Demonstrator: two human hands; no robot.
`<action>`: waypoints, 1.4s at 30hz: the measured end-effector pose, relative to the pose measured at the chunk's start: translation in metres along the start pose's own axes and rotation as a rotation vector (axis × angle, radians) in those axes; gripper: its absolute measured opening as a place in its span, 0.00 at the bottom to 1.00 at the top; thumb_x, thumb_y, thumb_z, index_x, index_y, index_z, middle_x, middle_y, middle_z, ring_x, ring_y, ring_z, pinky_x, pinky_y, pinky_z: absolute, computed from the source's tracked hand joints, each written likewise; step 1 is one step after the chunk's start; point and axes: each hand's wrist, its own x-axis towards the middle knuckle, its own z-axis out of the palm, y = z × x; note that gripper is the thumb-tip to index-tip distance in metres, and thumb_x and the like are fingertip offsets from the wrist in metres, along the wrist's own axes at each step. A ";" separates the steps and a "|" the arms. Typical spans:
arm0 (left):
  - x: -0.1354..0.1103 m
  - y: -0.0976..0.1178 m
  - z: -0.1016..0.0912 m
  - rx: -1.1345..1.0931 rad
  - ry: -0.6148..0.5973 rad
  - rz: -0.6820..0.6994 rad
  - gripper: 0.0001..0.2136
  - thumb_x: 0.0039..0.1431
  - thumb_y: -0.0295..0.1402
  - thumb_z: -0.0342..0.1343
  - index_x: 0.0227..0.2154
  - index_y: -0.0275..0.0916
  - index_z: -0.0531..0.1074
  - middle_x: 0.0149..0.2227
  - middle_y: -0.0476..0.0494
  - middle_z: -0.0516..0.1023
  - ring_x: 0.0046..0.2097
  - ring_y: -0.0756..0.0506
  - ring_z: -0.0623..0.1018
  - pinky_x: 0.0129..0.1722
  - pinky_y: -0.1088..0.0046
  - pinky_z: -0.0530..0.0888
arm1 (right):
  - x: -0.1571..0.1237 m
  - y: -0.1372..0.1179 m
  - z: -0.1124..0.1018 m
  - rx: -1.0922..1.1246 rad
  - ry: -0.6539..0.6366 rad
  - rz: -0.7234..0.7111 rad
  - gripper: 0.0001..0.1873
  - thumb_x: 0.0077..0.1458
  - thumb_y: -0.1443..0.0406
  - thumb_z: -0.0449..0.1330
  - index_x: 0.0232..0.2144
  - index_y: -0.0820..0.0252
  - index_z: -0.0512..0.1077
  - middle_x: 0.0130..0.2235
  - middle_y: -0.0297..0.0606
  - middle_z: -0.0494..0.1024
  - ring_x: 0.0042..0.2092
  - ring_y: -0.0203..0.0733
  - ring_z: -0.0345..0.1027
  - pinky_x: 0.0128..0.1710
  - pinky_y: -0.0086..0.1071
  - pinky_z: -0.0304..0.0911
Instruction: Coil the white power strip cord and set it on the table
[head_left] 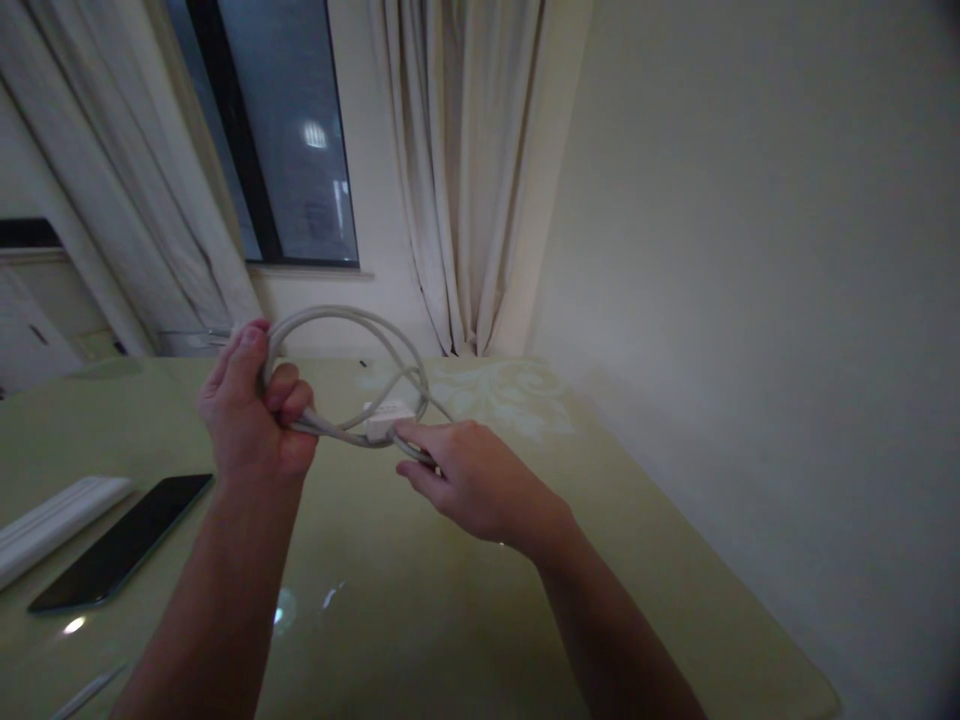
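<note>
A white cable [352,322] is coiled into loops above the glossy green table [420,600]. My left hand [251,410] is closed round the left side of the coil, fingers wrapped over the strands. My right hand [469,480] pinches the cable's lower right part, beside a small white plug block [386,416] that hangs in the loop. Both hands hold the coil up off the tabletop.
A dark phone [124,545] lies screen-up at the left, next to a long white object [52,520]. A thin white stick [86,692] lies near the bottom left edge. Window [289,130] and curtains [457,170] stand behind; a wall runs along the right.
</note>
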 end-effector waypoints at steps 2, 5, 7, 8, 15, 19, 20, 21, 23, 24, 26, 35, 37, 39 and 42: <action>0.000 0.003 0.000 -0.029 0.004 -0.028 0.04 0.64 0.23 0.60 0.34 0.34 0.77 0.25 0.56 0.72 0.16 0.60 0.53 0.10 0.86 0.50 | -0.001 -0.003 0.002 -0.002 0.014 -0.010 0.18 0.67 0.62 0.63 0.57 0.56 0.77 0.35 0.37 0.83 0.33 0.40 0.71 0.34 0.32 0.56; 0.003 0.007 -0.003 -0.040 0.001 -0.047 0.04 0.66 0.23 0.59 0.34 0.35 0.77 0.26 0.55 0.74 0.16 0.60 0.53 0.10 0.86 0.50 | -0.003 0.000 0.000 0.099 0.076 -0.040 0.15 0.67 0.62 0.64 0.54 0.54 0.80 0.34 0.35 0.83 0.32 0.37 0.70 0.34 0.32 0.58; 0.007 0.009 -0.007 -0.022 -0.010 -0.049 0.04 0.66 0.23 0.59 0.35 0.35 0.77 0.25 0.56 0.72 0.17 0.60 0.52 0.11 0.86 0.50 | -0.005 0.007 -0.007 0.249 0.166 -0.038 0.12 0.66 0.60 0.64 0.49 0.54 0.83 0.31 0.34 0.82 0.29 0.36 0.68 0.32 0.31 0.58; 0.009 0.010 -0.009 -0.014 -0.022 -0.049 0.04 0.66 0.24 0.59 0.35 0.35 0.77 0.24 0.56 0.70 0.17 0.60 0.51 0.11 0.86 0.50 | -0.006 0.012 -0.011 0.336 0.240 -0.024 0.11 0.66 0.58 0.65 0.46 0.54 0.84 0.30 0.33 0.81 0.29 0.35 0.67 0.31 0.31 0.58; 0.010 0.017 -0.012 0.068 -0.152 -0.104 0.04 0.62 0.27 0.61 0.38 0.33 0.80 0.26 0.55 0.69 0.16 0.60 0.49 0.09 0.87 0.51 | 0.006 0.057 -0.027 0.716 1.037 0.175 0.21 0.66 0.48 0.61 0.43 0.59 0.80 0.22 0.26 0.61 0.22 0.33 0.48 0.21 0.29 0.46; 0.003 0.016 -0.014 0.140 -0.284 -0.087 0.09 0.53 0.29 0.69 0.37 0.32 0.83 0.22 0.56 0.66 0.16 0.60 0.49 0.08 0.86 0.50 | 0.018 0.070 -0.014 0.816 1.038 0.214 0.23 0.64 0.46 0.61 0.43 0.60 0.78 0.24 0.24 0.56 0.23 0.32 0.45 0.20 0.29 0.42; 0.001 0.014 -0.016 0.164 -0.334 -0.086 0.10 0.51 0.31 0.71 0.36 0.32 0.84 0.20 0.56 0.64 0.15 0.60 0.49 0.09 0.86 0.50 | 0.020 0.071 -0.010 0.806 0.986 0.223 0.24 0.63 0.45 0.62 0.41 0.61 0.78 0.24 0.25 0.58 0.23 0.31 0.46 0.21 0.29 0.42; -0.001 0.013 -0.017 0.194 -0.381 -0.092 0.11 0.49 0.32 0.73 0.36 0.33 0.85 0.17 0.57 0.61 0.15 0.59 0.49 0.09 0.85 0.50 | 0.022 0.072 -0.006 0.789 0.920 0.230 0.26 0.62 0.43 0.62 0.38 0.61 0.78 0.25 0.26 0.59 0.24 0.31 0.47 0.21 0.29 0.43; -0.004 0.009 -0.019 0.268 -0.448 -0.134 0.13 0.46 0.35 0.76 0.35 0.34 0.86 0.15 0.58 0.56 0.15 0.59 0.50 0.10 0.85 0.51 | 0.026 0.071 0.002 0.764 0.770 0.235 0.30 0.62 0.40 0.59 0.31 0.61 0.77 0.24 0.26 0.58 0.24 0.31 0.46 0.22 0.29 0.44; -0.005 0.007 -0.019 0.298 -0.464 -0.158 0.13 0.45 0.36 0.76 0.34 0.35 0.86 0.14 0.58 0.55 0.16 0.59 0.50 0.11 0.86 0.51 | 0.027 0.069 0.006 0.764 0.693 0.230 0.32 0.63 0.39 0.58 0.29 0.61 0.76 0.23 0.26 0.57 0.24 0.31 0.45 0.22 0.29 0.44; -0.007 0.002 -0.018 0.326 -0.468 -0.193 0.13 0.45 0.37 0.76 0.33 0.37 0.86 0.15 0.59 0.53 0.16 0.59 0.50 0.11 0.86 0.51 | 0.028 0.066 0.010 0.788 0.543 0.198 0.33 0.62 0.37 0.58 0.27 0.61 0.76 0.22 0.26 0.56 0.24 0.31 0.47 0.23 0.29 0.46; -0.011 -0.005 -0.015 0.453 -0.532 -0.430 0.15 0.45 0.42 0.76 0.32 0.36 0.85 0.17 0.59 0.53 0.17 0.58 0.49 0.12 0.84 0.48 | 0.023 0.061 0.009 0.841 0.254 0.100 0.27 0.42 0.47 0.78 0.35 0.60 0.80 0.24 0.26 0.68 0.25 0.31 0.56 0.25 0.27 0.51; -0.015 -0.005 -0.014 0.557 -0.585 -0.451 0.16 0.46 0.42 0.76 0.33 0.36 0.86 0.16 0.57 0.55 0.17 0.57 0.52 0.13 0.83 0.50 | 0.021 0.064 0.009 0.803 0.227 0.072 0.26 0.42 0.49 0.78 0.35 0.61 0.80 0.26 0.27 0.70 0.27 0.31 0.57 0.26 0.27 0.51; -0.016 -0.005 -0.013 0.628 -0.605 -0.416 0.16 0.47 0.43 0.75 0.34 0.35 0.86 0.16 0.55 0.57 0.17 0.56 0.55 0.14 0.82 0.51 | 0.019 0.068 0.008 0.795 0.218 0.045 0.24 0.43 0.51 0.78 0.35 0.61 0.80 0.29 0.30 0.74 0.28 0.32 0.61 0.28 0.27 0.54; -0.012 -0.006 -0.015 0.673 -0.651 -0.403 0.18 0.47 0.46 0.75 0.34 0.36 0.86 0.17 0.54 0.58 0.18 0.55 0.56 0.16 0.81 0.54 | 0.018 0.072 0.006 0.780 0.245 0.021 0.18 0.47 0.55 0.76 0.35 0.62 0.82 0.30 0.32 0.77 0.29 0.33 0.63 0.29 0.28 0.54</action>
